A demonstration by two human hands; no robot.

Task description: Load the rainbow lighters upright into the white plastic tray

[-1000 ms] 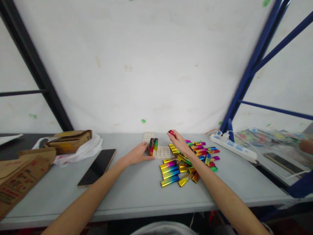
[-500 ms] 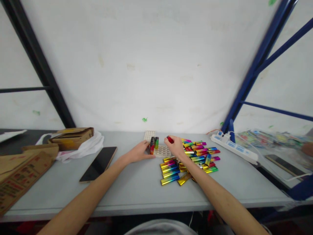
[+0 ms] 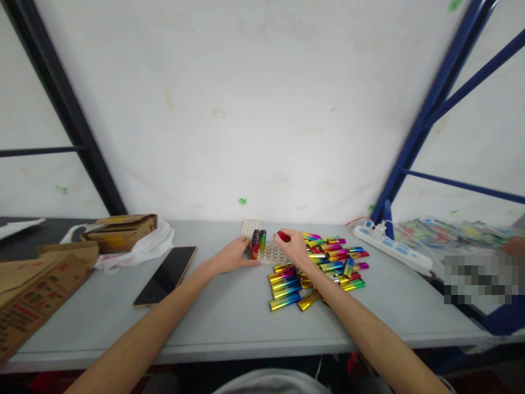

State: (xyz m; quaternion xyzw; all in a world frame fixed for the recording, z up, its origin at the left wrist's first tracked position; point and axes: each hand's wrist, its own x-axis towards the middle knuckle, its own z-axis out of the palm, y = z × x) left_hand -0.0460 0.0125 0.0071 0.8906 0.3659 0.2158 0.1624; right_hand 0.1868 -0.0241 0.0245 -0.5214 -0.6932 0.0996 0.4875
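Note:
A pale tray with round holes (image 3: 270, 254) lies on the table ahead of me. Several shiny coloured tubes with dark tops (image 3: 255, 249) stand upright at its left end, one of them green (image 3: 263, 241). My left hand (image 3: 233, 254) grips the tray's left end, thumb in front and fingers behind, beside the standing tubes. Over the right end, my right hand (image 3: 294, 249) is closed around a shiny red tube (image 3: 284, 236), mostly hidden by the fingers. Beneath and beside my right forearm lies a loose pile of metallic rainbow tubes (image 3: 286, 293).
Behind the tray lies another pale holed tray (image 3: 251, 225). On the left are a phone (image 3: 166, 276), a white plastic bag (image 3: 158, 241) and cardboard boxes (image 3: 45, 295). A white power strip (image 3: 394, 249) lies right. Another person's hand (image 3: 513, 246) shows at the far right edge.
My right hand has shifted slightly left and down with the red tube, which now looks more tilted. My left hand has stayed in place.

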